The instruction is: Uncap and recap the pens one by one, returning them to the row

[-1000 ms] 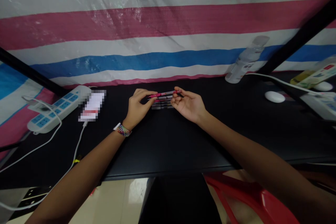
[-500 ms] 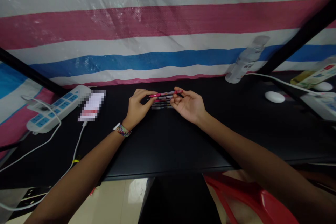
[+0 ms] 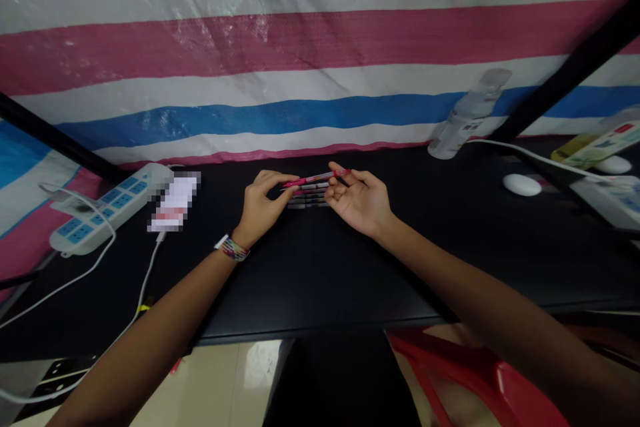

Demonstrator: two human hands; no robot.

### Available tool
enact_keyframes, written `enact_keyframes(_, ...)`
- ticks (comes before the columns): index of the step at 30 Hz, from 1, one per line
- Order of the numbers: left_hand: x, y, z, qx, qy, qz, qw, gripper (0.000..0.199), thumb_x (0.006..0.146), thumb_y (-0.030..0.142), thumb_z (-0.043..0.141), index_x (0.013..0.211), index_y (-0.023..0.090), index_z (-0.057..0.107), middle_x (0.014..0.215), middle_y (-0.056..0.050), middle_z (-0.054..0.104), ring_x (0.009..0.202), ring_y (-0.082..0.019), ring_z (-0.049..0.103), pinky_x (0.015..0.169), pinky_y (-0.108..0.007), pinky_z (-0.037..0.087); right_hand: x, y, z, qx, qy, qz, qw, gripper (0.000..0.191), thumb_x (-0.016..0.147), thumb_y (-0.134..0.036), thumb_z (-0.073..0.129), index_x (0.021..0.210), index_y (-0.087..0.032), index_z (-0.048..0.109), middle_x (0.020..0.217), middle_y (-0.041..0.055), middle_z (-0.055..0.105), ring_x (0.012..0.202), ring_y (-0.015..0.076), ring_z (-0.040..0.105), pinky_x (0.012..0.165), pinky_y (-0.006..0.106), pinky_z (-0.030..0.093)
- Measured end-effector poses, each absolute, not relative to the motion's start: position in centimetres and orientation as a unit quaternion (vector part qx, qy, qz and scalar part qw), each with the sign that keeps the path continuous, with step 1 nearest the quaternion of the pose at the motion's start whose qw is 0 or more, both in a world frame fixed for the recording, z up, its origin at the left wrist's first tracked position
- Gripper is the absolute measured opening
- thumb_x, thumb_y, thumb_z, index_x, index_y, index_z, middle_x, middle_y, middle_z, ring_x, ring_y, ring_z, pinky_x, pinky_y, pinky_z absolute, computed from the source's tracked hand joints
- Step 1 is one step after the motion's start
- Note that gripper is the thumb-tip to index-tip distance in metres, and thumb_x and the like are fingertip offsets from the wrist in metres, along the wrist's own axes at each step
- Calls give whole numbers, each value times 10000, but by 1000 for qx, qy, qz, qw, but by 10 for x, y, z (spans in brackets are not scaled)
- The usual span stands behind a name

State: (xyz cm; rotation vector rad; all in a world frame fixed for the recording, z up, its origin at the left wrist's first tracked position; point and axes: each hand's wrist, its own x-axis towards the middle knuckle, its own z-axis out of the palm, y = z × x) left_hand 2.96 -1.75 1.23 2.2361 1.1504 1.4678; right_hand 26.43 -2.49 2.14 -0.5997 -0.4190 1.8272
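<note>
A red pen (image 3: 317,178) is held level between my two hands, above a row of several pens (image 3: 307,200) lying side by side on the black table (image 3: 310,280). My left hand (image 3: 264,203) pinches its left end between thumb and fingers. At the right end, my right hand (image 3: 361,201) has its palm turned up, with the thumb and a finger around the pen's tip and the other fingers curled. Parts of the lying pens are hidden behind my fingers.
On the left are a white power strip (image 3: 113,207), a blurred phone (image 3: 175,201) and white cables. A clear bottle (image 3: 467,117), a white mouse (image 3: 522,185) and a yellowish bottle (image 3: 580,147) are on the right. Striped sheeting (image 3: 320,40) hangs behind.
The red pen's right end has risen and shifted slightly right, so the pen is a little more tilted. My left hand has barely moved.
</note>
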Motion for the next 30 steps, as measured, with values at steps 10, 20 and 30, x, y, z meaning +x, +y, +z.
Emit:
enact_keyframes(10,30,-17,12,753,412,497,129,111,977,258,803,1075,283,848,1053,-32,848,1005,-252,728,961,-455,579,267,-21,17,-256,-193,765,558,196,846,-183,664,1011,-208,766,796,34,675,662,160,546,768,346,607)
enact_keyframes(20,26,-9,8,735,441,494,147,126,992,314,783,1095,291,852,1033,-32,837,989,-256,707,946,-447,559,275,-6,5,-350,-433,553,620,164,806,-285,850,967,-256,847,850,5,721,720,152,606,794,363,590)
enact_keyframes(30,24,5,0,732,456,483,150,213,1008,315,722,1173,314,858,1013,-45,825,978,-268,700,946,-461,554,283,21,-15,-415,-533,426,602,115,818,-269,820,924,-250,859,885,29,760,791,195,688,863,429,605)
